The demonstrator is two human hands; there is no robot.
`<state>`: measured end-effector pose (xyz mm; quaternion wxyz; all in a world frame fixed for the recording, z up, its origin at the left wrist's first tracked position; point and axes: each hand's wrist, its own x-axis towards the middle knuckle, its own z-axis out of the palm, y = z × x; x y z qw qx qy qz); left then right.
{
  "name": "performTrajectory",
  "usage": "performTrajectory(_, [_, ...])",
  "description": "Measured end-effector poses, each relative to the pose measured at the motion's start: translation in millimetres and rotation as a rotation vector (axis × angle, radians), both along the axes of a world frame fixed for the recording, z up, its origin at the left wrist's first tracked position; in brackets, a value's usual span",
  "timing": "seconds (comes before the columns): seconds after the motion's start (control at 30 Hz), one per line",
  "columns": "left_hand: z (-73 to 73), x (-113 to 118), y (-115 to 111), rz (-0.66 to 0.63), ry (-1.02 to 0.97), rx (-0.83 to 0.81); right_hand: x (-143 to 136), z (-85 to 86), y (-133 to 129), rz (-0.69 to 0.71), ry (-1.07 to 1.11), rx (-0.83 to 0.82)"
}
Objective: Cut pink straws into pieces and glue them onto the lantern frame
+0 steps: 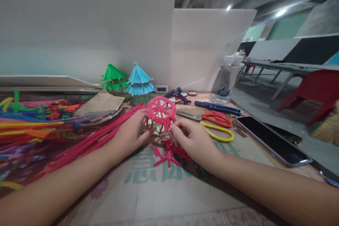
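Observation:
Between my two hands stands a pink pipe-cleaner frame (161,109), with a round spoked top and thin brown posts beneath it. My left hand (135,129) grips its left side, fingers partly hidden behind it. At its right edge my right hand (189,136) pinches a short pink pipe-cleaner piece (169,124) against the rim. A heap of short cut pink pieces (168,153) lies on the cardboard just below. Long pink pipe cleaners (97,141) run under and beside my left forearm.
Two small pavilions, green (113,77) and blue (139,83), stand behind. Yellow-and-orange-handled scissors (217,131), a blue utility knife (217,107), a glue gun (178,94), a phone (272,140) and a water bottle (224,81) sit to the right. Coloured pipe cleaners (31,130) fill the left.

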<state>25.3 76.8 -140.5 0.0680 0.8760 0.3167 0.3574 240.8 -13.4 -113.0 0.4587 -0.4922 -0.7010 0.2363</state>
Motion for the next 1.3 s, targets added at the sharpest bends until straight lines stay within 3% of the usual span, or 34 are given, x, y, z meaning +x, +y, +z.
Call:
performTrajectory(0.3, [3.4,2,-3,-0.007,0.007,0.037,-5,0.2,-2,0.049,0.064,-0.107])
performTrajectory(0.5, [2.0,2,-2,-0.011,0.001,0.027,-1,-1.9,0,0.043,-0.017,-0.075])
performTrajectory(0.73, [1.2,2,0,0.008,-0.025,-0.022,14,4.9,0,-0.042,-0.137,0.237])
performTrajectory(0.9, [2.4,2,-1,-0.007,-0.015,-0.012,27,17.3,4,0.029,-0.458,0.518])
performTrajectory(1.03, [2.7,3,-2,-0.012,-0.006,0.003,29,17.7,7,0.016,-0.619,0.585])
performTrajectory(1.3, [3.8,3,-4,-0.004,0.025,0.041,28,12.7,11,0.04,-0.644,0.623])
